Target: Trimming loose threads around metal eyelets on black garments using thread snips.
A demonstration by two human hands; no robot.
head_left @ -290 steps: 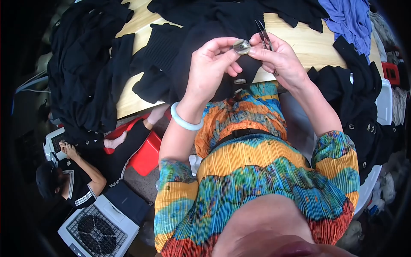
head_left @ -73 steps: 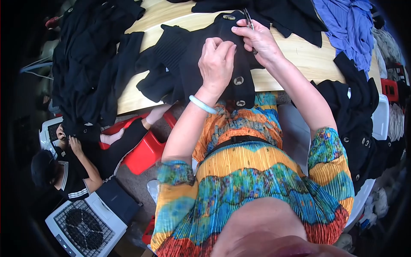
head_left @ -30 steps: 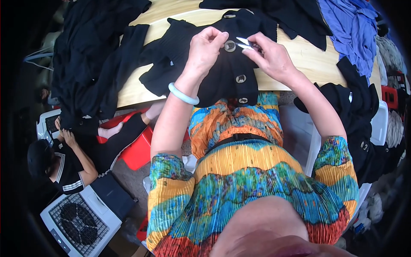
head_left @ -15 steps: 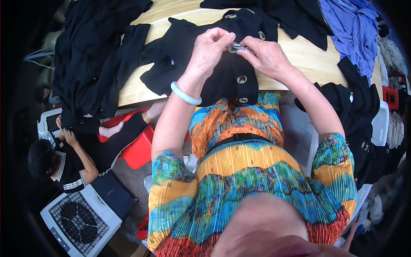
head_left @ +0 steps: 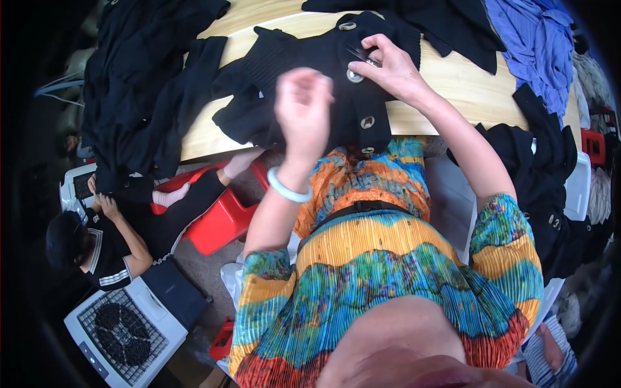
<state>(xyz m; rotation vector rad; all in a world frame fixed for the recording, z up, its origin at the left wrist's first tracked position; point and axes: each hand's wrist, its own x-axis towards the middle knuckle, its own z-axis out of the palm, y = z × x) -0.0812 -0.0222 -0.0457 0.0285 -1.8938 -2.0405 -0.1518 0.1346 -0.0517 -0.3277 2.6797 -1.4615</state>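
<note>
A black knit cardigan (head_left: 297, 58) with large round pale buttons lies on the wooden table (head_left: 466, 90) in front of me. My right hand (head_left: 391, 64) rests on it beside a button (head_left: 354, 75) and grips small dark thread snips (head_left: 359, 53), blades pointing left. My left hand (head_left: 304, 113) is lifted off the cardigan, nearer to me and blurred by motion; its fingers hang down and I cannot make out anything in them. A pale bangle (head_left: 288, 189) sits on that wrist.
Black garments are heaped at the table's left end (head_left: 142, 97) and along its far edge. A blue garment (head_left: 537, 45) lies at the far right, with more black clothing (head_left: 550, 168) draped at my right. Below left, a person (head_left: 97, 239) sits near a red stool (head_left: 220, 220) and a white fan box (head_left: 123, 323).
My left hand has come off the button and pulled back toward me. The right hand stays on the cardigan with the snips.
</note>
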